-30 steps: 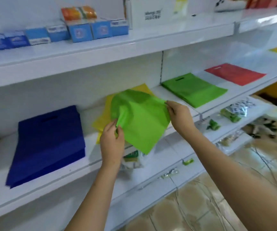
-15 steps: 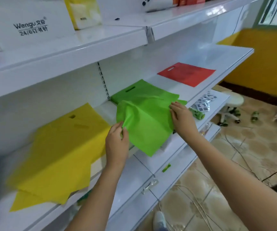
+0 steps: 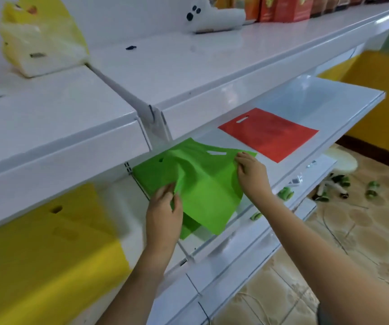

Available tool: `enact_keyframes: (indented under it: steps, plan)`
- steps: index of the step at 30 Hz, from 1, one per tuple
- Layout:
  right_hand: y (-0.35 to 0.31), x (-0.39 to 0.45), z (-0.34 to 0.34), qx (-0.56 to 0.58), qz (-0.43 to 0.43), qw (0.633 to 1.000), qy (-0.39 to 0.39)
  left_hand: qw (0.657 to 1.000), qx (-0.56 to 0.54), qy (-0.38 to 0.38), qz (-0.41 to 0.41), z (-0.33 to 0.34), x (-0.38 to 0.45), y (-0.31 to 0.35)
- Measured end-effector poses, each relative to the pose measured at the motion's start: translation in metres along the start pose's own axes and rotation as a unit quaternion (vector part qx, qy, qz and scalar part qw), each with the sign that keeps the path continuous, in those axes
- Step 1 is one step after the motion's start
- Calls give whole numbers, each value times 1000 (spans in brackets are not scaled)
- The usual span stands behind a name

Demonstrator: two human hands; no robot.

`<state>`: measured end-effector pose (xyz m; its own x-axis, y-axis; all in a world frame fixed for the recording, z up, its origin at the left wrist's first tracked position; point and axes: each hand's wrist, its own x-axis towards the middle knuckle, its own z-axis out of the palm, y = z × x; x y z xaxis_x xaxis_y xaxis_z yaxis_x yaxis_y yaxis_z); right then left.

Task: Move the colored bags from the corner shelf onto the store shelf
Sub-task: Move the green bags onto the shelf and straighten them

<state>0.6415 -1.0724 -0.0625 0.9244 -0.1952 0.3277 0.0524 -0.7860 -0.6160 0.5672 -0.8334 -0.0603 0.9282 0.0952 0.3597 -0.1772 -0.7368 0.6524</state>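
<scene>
- Holding a limp green bag (image 3: 203,191) by two edges over the store shelf (image 3: 343,113), the person risks setting it down creased: the fabric already bunches and folds between the two grips in the head view, so a release from here would likely leave it rumpled rather than flat.
- The bag's lower corner hangs past the shelf's front lip; let go too near the edge, it could slide off toward the lower shelves or the tiled floor (image 3: 364,231).
- A second green bag (image 3: 149,177) lies flat underneath; dragging the held one across it could push it askew, since thin fabric tends to catch on itself.
- The left hand (image 3: 164,214) pinches the bag's left edge, thumb and fingers closed on a fold of the material.
- The right hand (image 3: 251,173) grips the upper right corner, just beside the cut-out handle slot, fingers curled over the edge.
- The held bag spans between the two hands, part over the shelf, part in the air in front of it.
- A red bag (image 3: 271,134) lies flat farther right on the same shelf, apart from both hands; a yellow bag (image 3: 48,242) lies to the left, blurred.
</scene>
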Motion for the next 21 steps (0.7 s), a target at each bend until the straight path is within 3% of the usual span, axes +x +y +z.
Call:
enact_keyframes:
  steps: [3, 7, 14, 19, 21]
  plan:
    - [4, 40, 13, 21, -12, 999, -41, 999, 23, 18, -20, 13, -1, 7]
    - [0, 90, 35, 16, -90, 989, -117, 994, 50, 72, -70, 30, -9, 15]
    - [-1, 135, 75, 36, -215, 947, -234, 982, 115, 115, -97, 56, -53, 44]
    - [-2, 151, 95, 12, -267, 913, -310, 970, 195, 108, -101, 69, -59, 50]
    - [-3, 160, 101, -8, -285, 903, -321, 959, 240, 64, -135, 67, -53, 50]
